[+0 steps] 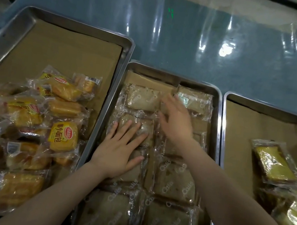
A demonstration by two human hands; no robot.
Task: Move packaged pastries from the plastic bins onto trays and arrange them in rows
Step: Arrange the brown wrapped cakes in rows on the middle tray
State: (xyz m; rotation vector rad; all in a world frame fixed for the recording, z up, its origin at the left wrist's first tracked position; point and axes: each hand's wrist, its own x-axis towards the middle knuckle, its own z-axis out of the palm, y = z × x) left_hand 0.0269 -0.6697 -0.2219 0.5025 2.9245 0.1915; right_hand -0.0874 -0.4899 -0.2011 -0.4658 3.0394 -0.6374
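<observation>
Your left hand lies flat with fingers spread, pressing on the second wrapped cake in the left column of the middle tray. Your right hand, blurred, has straight, loosely parted fingers over the far end of that tray's right column, gripping nothing; whether it touches the wrappers cannot be told. The middle tray holds two columns of four cakes, eight as far as your arms allow counting; left of it a tray carries a heap of bread packs too jumbled to count, and right of it a third tray holds at least two greenish cakes.
</observation>
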